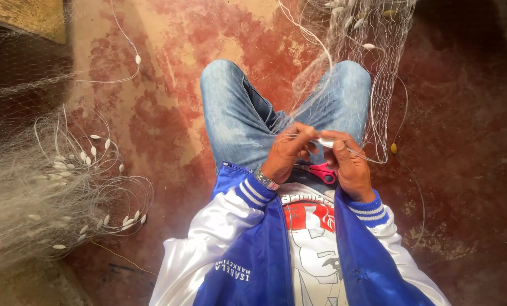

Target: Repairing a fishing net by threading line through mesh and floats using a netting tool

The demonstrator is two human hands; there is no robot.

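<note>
Over the lap, left hand and right hand both pinched on white net line (red scissors beneath).

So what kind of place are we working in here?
Likely a net-mending spot, indoors or in a yard: worn red-painted concrete floor, a heaped fishing net with white floats, and both hands, left hand and right hand, working net line.

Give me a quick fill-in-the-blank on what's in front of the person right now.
1. The left hand and right hand pinch a small ____ float on the fishing net.
2. The scissors on the lap have ____ handles.
3. The heaped net with floats lies on the floor to the person's ____.
4. The left wrist wears a ____.

Missing words: white; red; left; watch
</note>
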